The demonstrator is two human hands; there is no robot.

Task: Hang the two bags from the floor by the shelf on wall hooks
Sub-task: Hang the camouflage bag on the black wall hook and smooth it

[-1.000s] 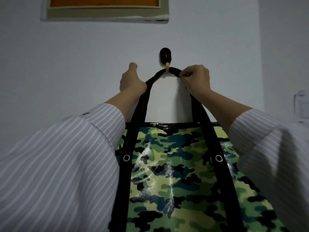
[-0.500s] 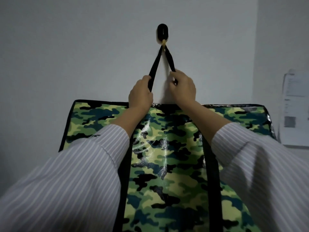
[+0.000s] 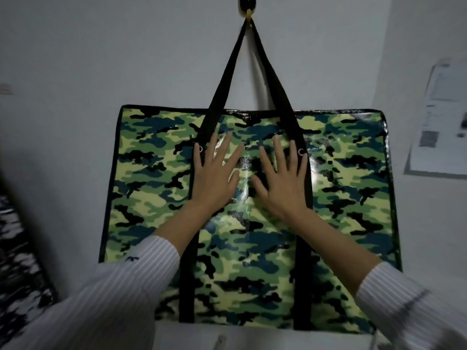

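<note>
A large green camouflage bag [image 3: 341, 198] with black trim hangs flat against the white wall. Its black handle [image 3: 228, 72] runs up in a narrow loop to a black wall hook [image 3: 249, 5] at the top edge of the view. My left hand [image 3: 214, 175] lies flat on the bag's front with fingers spread, just right of the left strap. My right hand [image 3: 283, 178] lies flat beside it, fingers spread, just left of the right strap. Neither hand holds anything. A second patterned bag [image 3: 17, 261], black and white, shows blurred at the left edge.
A sheet of paper [image 3: 439, 122] is stuck on the side wall at the right, where the walls meet in a corner. A small mark [image 3: 5, 88] sits on the wall at far left. A pale surface [image 3: 227, 339] shows below the bag.
Both hands let go of the black handle, slid down and opened flat on the bag's front. The view dropped, so the hook now sits at the top edge.
</note>
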